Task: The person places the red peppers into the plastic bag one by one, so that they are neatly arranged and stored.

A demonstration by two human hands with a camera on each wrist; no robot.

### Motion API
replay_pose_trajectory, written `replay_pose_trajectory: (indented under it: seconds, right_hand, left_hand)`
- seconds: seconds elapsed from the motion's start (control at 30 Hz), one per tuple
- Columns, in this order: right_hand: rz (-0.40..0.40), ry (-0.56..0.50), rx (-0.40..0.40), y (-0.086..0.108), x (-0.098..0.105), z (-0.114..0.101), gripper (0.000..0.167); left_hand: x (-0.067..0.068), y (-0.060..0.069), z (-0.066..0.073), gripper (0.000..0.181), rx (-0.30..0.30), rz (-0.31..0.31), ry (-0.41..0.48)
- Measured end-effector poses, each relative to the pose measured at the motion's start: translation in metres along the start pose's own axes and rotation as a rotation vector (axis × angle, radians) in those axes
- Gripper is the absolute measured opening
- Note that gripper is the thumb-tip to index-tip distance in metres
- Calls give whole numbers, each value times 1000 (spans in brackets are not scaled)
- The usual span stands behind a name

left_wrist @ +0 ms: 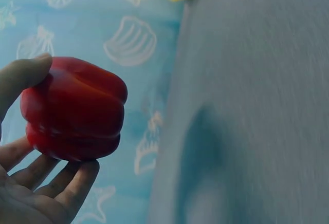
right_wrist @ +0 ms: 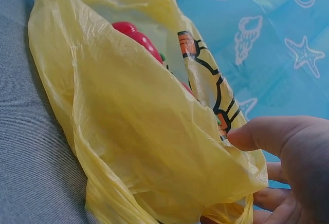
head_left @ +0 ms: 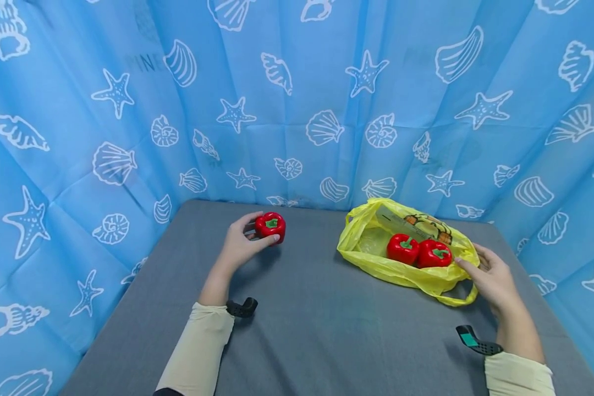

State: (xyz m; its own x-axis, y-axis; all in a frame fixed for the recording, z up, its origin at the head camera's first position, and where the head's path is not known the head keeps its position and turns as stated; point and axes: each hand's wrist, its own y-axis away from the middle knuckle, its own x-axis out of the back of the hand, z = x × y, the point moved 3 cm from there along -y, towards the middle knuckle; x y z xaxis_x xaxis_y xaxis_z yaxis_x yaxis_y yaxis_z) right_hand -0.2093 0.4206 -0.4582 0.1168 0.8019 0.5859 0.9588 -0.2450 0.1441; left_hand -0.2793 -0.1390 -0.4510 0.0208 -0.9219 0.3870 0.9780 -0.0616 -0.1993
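My left hand (head_left: 238,242) holds a red bell pepper (head_left: 265,224) above the left part of the table, thumb on one side and fingers on the other. In the left wrist view this bell pepper (left_wrist: 77,111) hangs clear of the table, its shadow falling on the cloth. To the right lies a yellow plastic bag (head_left: 376,265) with its mouth spread open. Inside it two more red bell peppers (head_left: 401,250) sit side by side. At the bag's right end my right hand (head_left: 497,280) pinches the rim, the thumb (right_wrist: 257,134) inside and the fingers outside, partly hidden.
A grey cloth covers the table (head_left: 326,319). Blue curtains (head_left: 297,148) with white shells and starfish hang along its back and sides. One loop handle (head_left: 457,301) of the bag droops toward the front.
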Motion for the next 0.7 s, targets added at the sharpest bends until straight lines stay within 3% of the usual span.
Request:
replay_pose_trajectory:
  seconds: [0.4,0.7]
  right_hand:
    - [-1,6,1,-2,0,1,93]
    - [-3,8,8,-1,0,0,90]
  left_hand:
    - [-58,-13,33,71,-61,-100,69]
    - [-100,-22,50,65,-106,-177,115]
